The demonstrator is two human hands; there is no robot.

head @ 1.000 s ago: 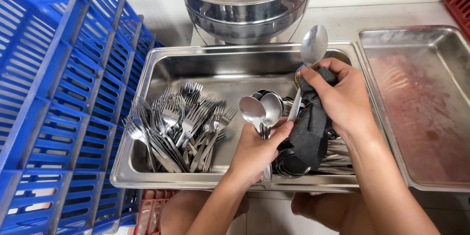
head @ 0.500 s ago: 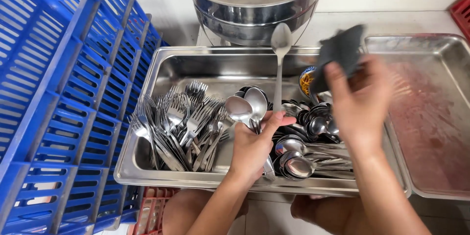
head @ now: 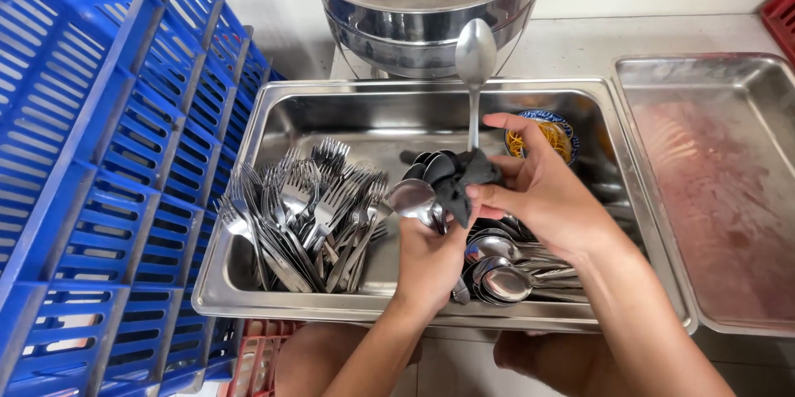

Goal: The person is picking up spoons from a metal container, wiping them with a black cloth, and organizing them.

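Observation:
My left hand [head: 428, 260] grips a bunch of steel spoons [head: 421, 194] over the front of a steel tray [head: 331, 111]. One long spoon [head: 475, 62] sticks upright from the bunch. My right hand [head: 542, 190] presses a dark cloth [head: 460, 183] around that spoon's handle, just above the left hand. A pile of forks [head: 302, 219] lies in the tray's left half. More spoons [head: 505, 269] lie in its right front corner.
Blue plastic crates [head: 91, 173] stand stacked at the left. A big steel pot [head: 422, 0] sits behind the tray. A second, stained steel tray [head: 720, 190] lies at the right. A small patterned bowl [head: 542, 134] rests in the tray's back right. A red crate corner [head: 780, 20] shows far right.
My right hand with the cloth came down from above the tray onto the upright spoon's handle. The left hand keeps its hold on the spoons, and the upright spoon has shifted right.

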